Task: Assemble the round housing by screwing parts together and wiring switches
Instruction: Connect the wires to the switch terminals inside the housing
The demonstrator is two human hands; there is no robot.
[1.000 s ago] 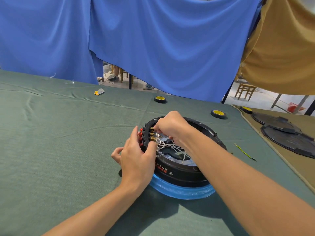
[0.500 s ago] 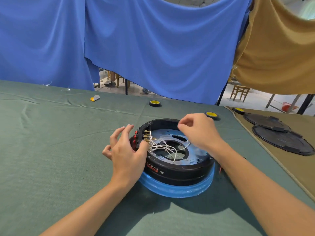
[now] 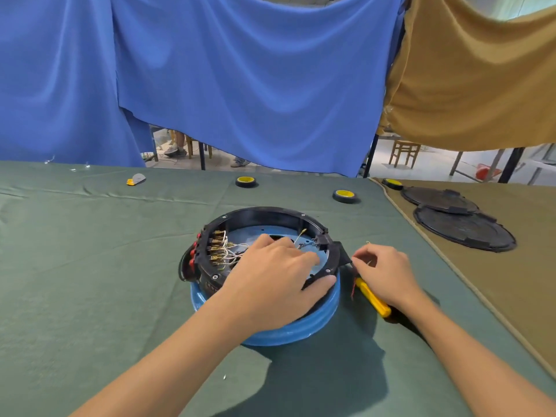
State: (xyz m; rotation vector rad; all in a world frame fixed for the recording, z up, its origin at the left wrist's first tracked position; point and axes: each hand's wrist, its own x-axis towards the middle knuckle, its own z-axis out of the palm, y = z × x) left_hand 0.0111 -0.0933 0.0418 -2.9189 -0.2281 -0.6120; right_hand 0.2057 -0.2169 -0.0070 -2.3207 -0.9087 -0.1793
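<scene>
Left hand: the left hand (image 3: 270,275) has left the switch side and now lies spread across the round housing (image 3: 264,213), thumb pressed on the rim nearest the other hand, holding nothing.
Right hand: the right hand (image 3: 386,273) has come off the housing to the cloth just beside it, fingertips pinched on what looks like a thin loose wire (image 3: 367,243).
Housing: under the left palm, seated on its blue base ring (image 3: 301,332).
Switches: the red switches (image 3: 194,254) and white wires (image 3: 233,251) sit beyond the left knuckles, no longer touched.
Meaning: the terminal work seems paused. I judge the left hand is steadying the housing while the right fetches another lead.
Tool: a yellow-handled screwdriver (image 3: 373,299) lies under the right wrist, ungripped.
Surface: green cloth (image 3: 90,266) under both arms. A tan cloth (image 3: 511,296) outside the right hand carries two black round covers (image 3: 464,231).
Further off: three tape rolls (image 3: 344,196) lie ahead of the hands.
Room: a blue curtain (image 3: 240,85) hangs ahead, a tan curtain (image 3: 481,70) hangs to the right, and a wooden stool (image 3: 404,152) shows beneath.
</scene>
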